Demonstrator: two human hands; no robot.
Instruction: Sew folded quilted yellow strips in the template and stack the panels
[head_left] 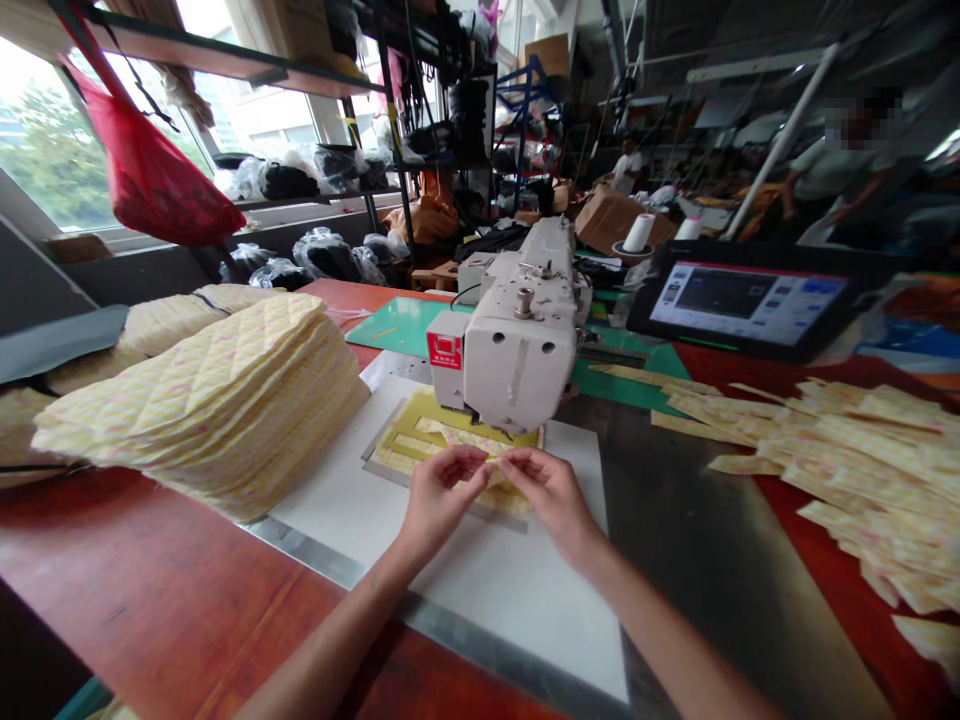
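My left hand [448, 492] and my right hand [546, 490] meet in front of the sewing machine [521, 335], thumbs and fingertips pinched together. Between them they hold a pale patterned fabric strip [469, 438], one end of which shows just beyond my fingers. Below lies a yellow slotted template [427, 408] over a quilted fabric piece [391, 460], on a white board [345, 530]. The machine's head overhangs the template's far side. My fingers hide part of the strip and of the template.
A tall stack of quilted yellow fabric [225, 400] stands on the left. Loose fabric strips [862, 470] are heaped on the right. A control screen [750, 300] sits behind them. Thread cones [639, 233] stand at the back, and a person [840, 180] is further off.
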